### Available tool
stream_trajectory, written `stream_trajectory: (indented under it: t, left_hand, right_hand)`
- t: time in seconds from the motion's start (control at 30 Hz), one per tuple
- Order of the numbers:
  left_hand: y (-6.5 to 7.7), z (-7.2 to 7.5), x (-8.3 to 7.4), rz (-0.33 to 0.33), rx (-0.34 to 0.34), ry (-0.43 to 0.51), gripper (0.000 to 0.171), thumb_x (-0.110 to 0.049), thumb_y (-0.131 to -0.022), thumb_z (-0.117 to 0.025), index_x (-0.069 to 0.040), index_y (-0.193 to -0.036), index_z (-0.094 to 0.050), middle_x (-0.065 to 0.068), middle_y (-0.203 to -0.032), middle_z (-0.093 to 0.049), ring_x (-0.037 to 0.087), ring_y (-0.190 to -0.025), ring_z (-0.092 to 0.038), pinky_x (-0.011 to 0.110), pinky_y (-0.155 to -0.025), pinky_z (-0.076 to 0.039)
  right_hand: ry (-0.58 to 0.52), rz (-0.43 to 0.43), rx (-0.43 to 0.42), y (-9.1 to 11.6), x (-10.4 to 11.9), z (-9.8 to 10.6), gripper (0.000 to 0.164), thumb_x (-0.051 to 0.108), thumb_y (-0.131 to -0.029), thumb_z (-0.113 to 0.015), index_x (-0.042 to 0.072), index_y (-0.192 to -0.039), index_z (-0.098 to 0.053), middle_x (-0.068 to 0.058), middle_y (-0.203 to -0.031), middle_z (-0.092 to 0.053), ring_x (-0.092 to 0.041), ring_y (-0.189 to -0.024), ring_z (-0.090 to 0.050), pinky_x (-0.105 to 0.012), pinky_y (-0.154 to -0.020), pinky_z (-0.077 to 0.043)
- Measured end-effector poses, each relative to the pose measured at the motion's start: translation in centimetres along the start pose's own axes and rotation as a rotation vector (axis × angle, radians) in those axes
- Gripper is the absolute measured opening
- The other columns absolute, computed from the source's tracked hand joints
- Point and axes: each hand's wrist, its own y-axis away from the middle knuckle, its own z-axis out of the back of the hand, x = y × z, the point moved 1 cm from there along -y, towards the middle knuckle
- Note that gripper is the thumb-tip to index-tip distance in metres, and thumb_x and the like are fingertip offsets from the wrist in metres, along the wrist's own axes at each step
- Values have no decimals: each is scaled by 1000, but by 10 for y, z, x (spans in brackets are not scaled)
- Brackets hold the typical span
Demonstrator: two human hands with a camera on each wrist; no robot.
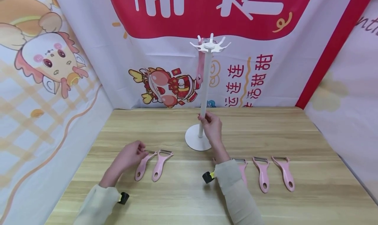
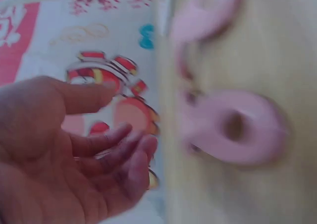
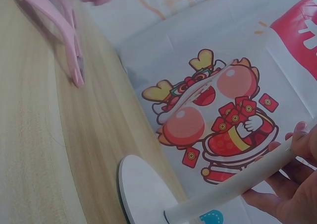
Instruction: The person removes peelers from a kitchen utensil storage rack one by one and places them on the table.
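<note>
A white stand [image 1: 205, 87] with a round base and a crown of hooks rises at the back middle of the table. My right hand [image 1: 213, 126] grips its pole low down; the right wrist view shows fingers around the pole [image 3: 230, 189]. One pink peeler [image 1: 201, 62] hangs from a hook behind the pole. On the left, my left hand [image 1: 130, 156] hovers beside a pink peeler [image 1: 141, 167], fingers loosely bent and nothing between them in the left wrist view. A second pink peeler [image 1: 159, 166] lies just right of that one.
Right of the right forearm lie a peeler [image 1: 261, 174] and another peeler [image 1: 284, 172]. The sleeve partly covers one more peeler [image 1: 242, 169]. Printed cloth [image 1: 165, 54] hangs behind the wooden table [image 1: 177, 198] and along both sides.
</note>
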Motion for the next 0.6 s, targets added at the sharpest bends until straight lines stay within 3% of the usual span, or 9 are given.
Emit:
stream_trajectory:
  t: [0.17,0.33,0.6]
  left_hand:
    - [-14,16,-37,-204,13,109,32,-20,-98,-63,0,-123,-58,14,-113,-67,27,-106,-64,43,-90,-58]
    - [-31,30,-82,-305,35,264,32,-22,-101,-58,-6,-128,-55,12,-119,-65,28,-115,-61,44,-97,-56]
    - [-67,42,-142,-467,36,506,37,-23,-105,-50,-4,-137,-47,18,-128,-59,32,-124,-57,46,-105,-52]
  right_hand:
    - [-1,8,11,0,0,-1,21,11,-97,-64,6,-116,-70,-12,-112,-72,-25,-109,-68,-41,-106,-51]
    - [7,-1,10,0,-2,0,20,13,-97,-64,8,-115,-71,-11,-111,-72,-24,-109,-68,-42,-106,-51]
    - [9,0,13,1,-1,1,20,15,-97,-63,9,-114,-71,-10,-111,-72,-24,-109,-68,-43,-106,-51]
